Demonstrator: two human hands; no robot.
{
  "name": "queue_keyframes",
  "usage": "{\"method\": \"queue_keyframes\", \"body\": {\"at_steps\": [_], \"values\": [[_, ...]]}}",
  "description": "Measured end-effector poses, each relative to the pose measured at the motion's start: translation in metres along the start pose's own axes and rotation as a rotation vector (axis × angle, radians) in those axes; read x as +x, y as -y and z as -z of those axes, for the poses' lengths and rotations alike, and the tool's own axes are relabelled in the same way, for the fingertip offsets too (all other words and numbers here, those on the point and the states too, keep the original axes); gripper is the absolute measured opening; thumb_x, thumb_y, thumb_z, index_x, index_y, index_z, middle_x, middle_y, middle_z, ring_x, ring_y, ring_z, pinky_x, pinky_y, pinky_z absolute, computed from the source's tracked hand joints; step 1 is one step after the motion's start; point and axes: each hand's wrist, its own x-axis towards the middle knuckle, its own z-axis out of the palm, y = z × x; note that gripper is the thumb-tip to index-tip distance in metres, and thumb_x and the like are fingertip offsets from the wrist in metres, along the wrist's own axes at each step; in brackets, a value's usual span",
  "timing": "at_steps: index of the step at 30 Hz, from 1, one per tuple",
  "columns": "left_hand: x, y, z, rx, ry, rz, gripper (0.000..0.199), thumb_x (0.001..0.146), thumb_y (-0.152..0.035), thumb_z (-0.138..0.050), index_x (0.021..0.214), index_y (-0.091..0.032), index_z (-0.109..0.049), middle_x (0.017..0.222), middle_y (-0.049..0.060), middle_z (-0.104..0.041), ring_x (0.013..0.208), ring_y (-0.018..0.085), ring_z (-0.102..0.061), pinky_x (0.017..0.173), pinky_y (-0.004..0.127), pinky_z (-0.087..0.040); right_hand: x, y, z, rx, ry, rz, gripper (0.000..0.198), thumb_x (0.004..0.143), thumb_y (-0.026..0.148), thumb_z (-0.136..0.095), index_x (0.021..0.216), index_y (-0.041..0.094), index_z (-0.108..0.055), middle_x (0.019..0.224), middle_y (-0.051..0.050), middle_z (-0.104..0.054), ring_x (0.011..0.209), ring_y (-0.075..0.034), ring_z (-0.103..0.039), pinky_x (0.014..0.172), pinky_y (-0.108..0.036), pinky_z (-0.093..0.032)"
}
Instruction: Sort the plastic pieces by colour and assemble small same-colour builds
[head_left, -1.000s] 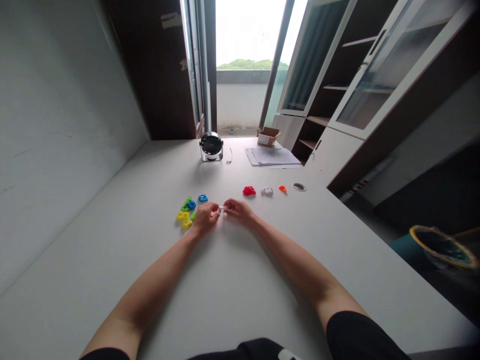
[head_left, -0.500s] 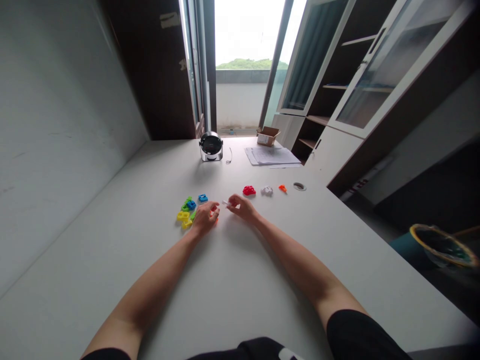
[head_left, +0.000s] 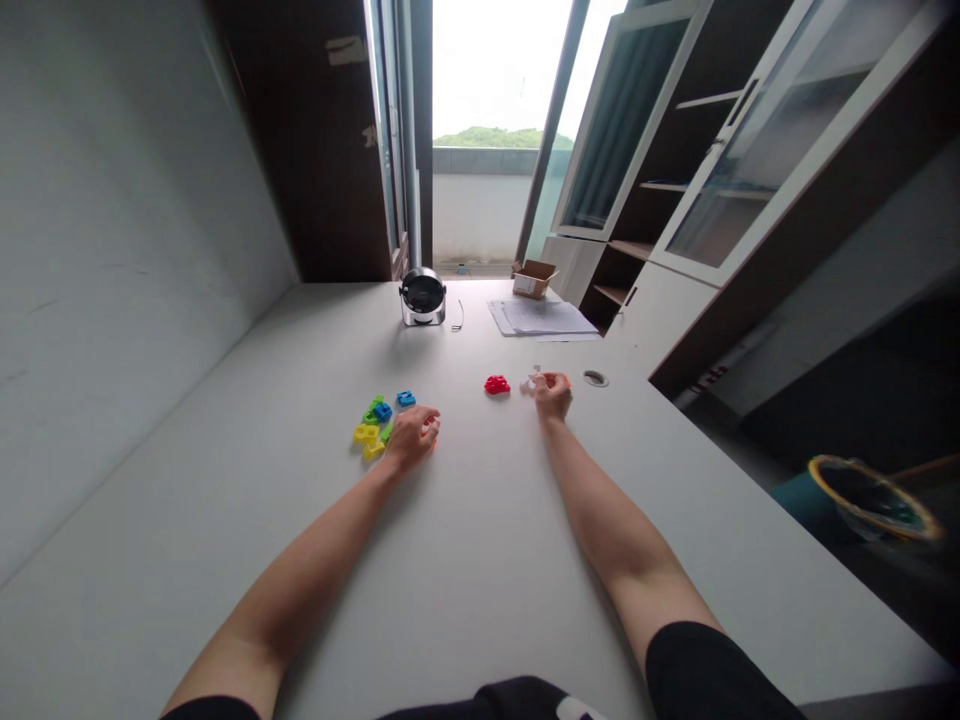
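- At 10 o'clock of the right hand [head_left: 553,398], right by its fingertips: white pieces [head_left: 528,387] on the white table [head_left: 450,560].
- Right grip: narrow, fingertips drawn in close together; small white bit shows at the tips, can't tell if held or just touched.
- Orange piece [head_left: 568,380] peeks out at 1 o'clock of same hand, mostly hidden by it.
- Red pieces [head_left: 496,385], bunched, 9 o'clock of right hand, past the white ones.
- Left hand [head_left: 409,437] low over table, thumb and fingers curved, gap between; red bit [head_left: 427,429] shows there, 2 to 3 o'clock side. Held or lying behind: can't tell.
- Around left hand: yellow pieces [head_left: 365,433] at 9 o'clock, green pieces [head_left: 373,408] at 10, blue piece [head_left: 406,398] at 12, near but apart.
- Round table hole ring [head_left: 595,378]: 2 o'clock of right hand.
- Papers [head_left: 547,317] at 12 of right hand, cardboard box [head_left: 529,286] just beyond.
- Black round device [head_left: 422,293] on stand: 12 of left hand, far end.
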Motion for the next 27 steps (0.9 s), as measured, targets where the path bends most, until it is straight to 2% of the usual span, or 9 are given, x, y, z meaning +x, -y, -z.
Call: {"method": "queue_keyframes", "body": {"at_steps": [4, 10, 18, 27], "values": [[0.0, 0.0, 0.0, 0.01, 0.012, 0.006, 0.019, 0.093, -0.025, -0.055, 0.105, -0.021, -0.069, 0.101, 0.004, -0.072, 0.086, 0.018, -0.066, 0.086, 0.031, -0.049, 0.008, -0.013, -0.003, -0.099, -0.041, -0.097, 0.026, 0.079, 0.044, -0.059, 0.081, 0.018, -0.063, 0.083, -0.011, -0.072, 0.076, -0.024, -0.065, 0.079, -0.037, -0.049], [-0.001, 0.0, -0.001, 0.014, 0.001, -0.006, 0.018, 0.093, -0.025, -0.055, 0.103, -0.021, -0.07, 0.1, 0.004, -0.072, 0.083, 0.017, -0.065, 0.085, 0.031, -0.048, 0.012, -0.022, -0.004, -0.132, 0.008, -0.106, 0.023, 0.078, 0.042, -0.064, 0.078, 0.019, -0.065, 0.079, -0.009, -0.072, 0.073, -0.024, -0.064, 0.076, -0.036, -0.049], [-0.001, 0.002, -0.002, 0.022, 0.0, -0.016, 0.018, 0.094, -0.026, -0.055, 0.102, -0.022, -0.07, 0.102, 0.003, -0.072, 0.085, 0.018, -0.065, 0.086, 0.033, -0.047, 0.008, -0.016, -0.003, -0.185, 0.021, -0.112, 0.023, 0.082, 0.039, -0.061, 0.09, 0.018, -0.066, 0.086, -0.011, -0.072, 0.078, -0.024, -0.065, 0.08, -0.037, -0.049], [-0.001, 0.002, -0.002, 0.03, 0.013, -0.007, 0.018, 0.093, -0.025, -0.055, 0.102, -0.022, -0.07, 0.102, 0.004, -0.072, 0.088, 0.019, -0.066, 0.088, 0.033, -0.047, 0.003, -0.004, 0.0, -0.316, 0.089, -0.111, 0.019, 0.084, 0.036, -0.059, 0.088, 0.019, -0.065, 0.087, -0.01, -0.072, 0.082, -0.024, -0.063, 0.081, -0.034, -0.047]]}}
